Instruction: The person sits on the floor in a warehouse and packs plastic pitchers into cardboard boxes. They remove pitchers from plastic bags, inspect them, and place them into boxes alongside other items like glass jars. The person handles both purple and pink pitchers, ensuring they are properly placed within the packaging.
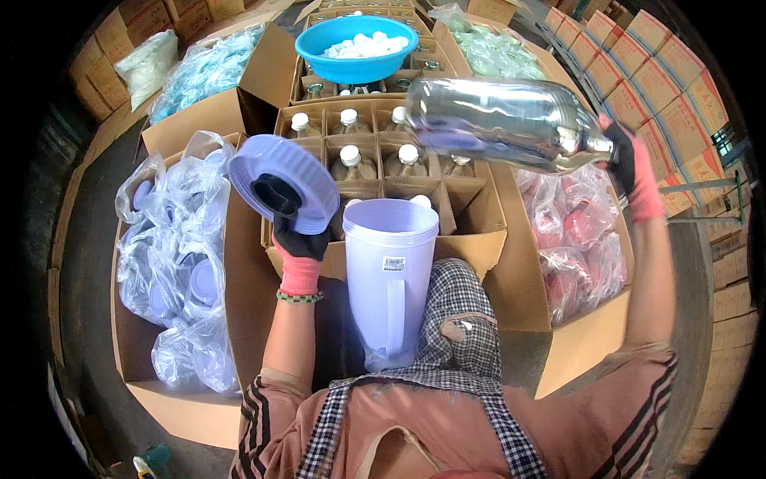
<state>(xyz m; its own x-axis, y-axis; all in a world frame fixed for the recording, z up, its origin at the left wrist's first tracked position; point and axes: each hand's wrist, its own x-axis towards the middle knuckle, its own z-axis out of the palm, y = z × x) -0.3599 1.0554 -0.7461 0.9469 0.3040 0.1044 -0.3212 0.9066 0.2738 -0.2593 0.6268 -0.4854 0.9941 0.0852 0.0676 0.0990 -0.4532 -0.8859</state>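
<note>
My left hand (pixel 302 244), in a pink and black glove, is closed on a round purple screw cap (pixel 319 177) with a black centre. My right hand (pixel 630 164), gloved alike, grips the narrow neck of a silvered glass flask liner (pixel 503 120). The liner lies nearly level in the air, its wide end pointing left above the divided carton. A purple flask casing (pixel 371 299) with a side handle and a small label stands at my lap, its threaded mouth upward. Both the cap and the liner are apart from it.
A divided carton (pixel 495 209) in front holds several silvery liners with white stoppers. Behind it, a blue basin (pixel 307 56) holds white stoppers. Open boxes hold bagged purple parts (pixel 163 263), red parts (pixel 568 207), blue parts (pixel 209 68) and green parts (pixel 495 56). Stacked cartons (pixel 630 80) line the right.
</note>
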